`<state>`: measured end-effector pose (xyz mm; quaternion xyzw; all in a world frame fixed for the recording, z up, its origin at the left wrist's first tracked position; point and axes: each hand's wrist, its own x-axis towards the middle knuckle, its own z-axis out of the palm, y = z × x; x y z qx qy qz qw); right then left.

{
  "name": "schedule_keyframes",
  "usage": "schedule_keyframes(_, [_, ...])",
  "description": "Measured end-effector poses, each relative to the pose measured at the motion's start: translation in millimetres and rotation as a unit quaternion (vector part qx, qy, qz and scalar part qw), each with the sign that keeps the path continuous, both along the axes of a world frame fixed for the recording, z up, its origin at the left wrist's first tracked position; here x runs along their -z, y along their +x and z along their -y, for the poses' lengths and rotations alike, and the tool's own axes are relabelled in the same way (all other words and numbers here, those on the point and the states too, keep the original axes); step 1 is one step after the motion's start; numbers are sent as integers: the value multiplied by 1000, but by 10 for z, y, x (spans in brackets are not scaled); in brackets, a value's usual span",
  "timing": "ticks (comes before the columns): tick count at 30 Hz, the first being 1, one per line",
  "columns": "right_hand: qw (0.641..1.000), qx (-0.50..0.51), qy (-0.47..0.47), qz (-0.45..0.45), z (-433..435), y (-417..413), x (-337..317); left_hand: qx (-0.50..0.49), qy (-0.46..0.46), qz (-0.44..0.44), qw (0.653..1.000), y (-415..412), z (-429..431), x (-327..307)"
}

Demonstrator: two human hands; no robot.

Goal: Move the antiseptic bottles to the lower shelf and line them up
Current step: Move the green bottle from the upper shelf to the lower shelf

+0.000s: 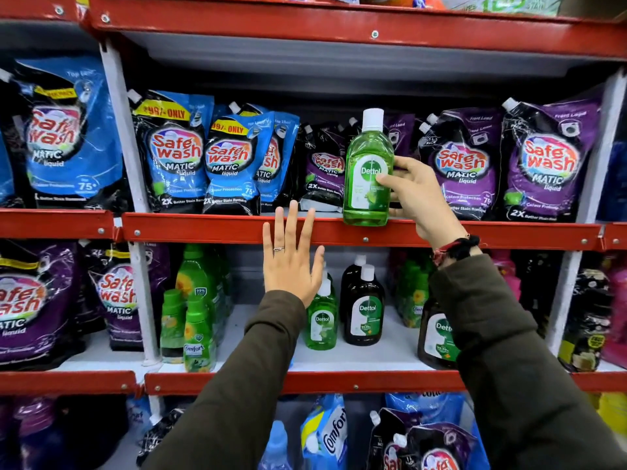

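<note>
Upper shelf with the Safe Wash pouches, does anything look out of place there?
Yes. A green Dettol bottle stands among the detergent pouches, at the red front edge, gripped by the right hand. The other Dettol bottles stand one shelf down. The left hand is open.

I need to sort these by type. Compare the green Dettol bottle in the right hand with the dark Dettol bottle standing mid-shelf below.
The held green bottle is clear lime green; the dark bottle looks brown-black. The green one is gripped by the right hand at the upper shelf's edge; the dark one stands untouched on the lower shelf. Both have white caps and Dettol labels.
</note>
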<state>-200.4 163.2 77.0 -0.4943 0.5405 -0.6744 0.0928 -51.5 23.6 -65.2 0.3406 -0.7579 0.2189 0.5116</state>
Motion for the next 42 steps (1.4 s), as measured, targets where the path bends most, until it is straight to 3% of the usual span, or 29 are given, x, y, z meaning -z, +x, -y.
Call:
schedule_keyframes(13, [999, -33, 20, 20, -72, 91, 1273, 8, 96, 40, 995, 86, -221, 998])
schedule_keyframes(23, [998, 4, 70, 0, 178, 96, 2381, 52, 182, 99, 977, 199, -367, 1919])
schedule_keyframes(30, [992, -5, 121, 37, 453, 45, 2779, 76, 246, 116, 959, 201, -440, 2248])
schedule_keyframes(42, [988, -27, 148, 36, 721, 2, 2992, 48, 215, 149, 964, 207, -376, 2345])
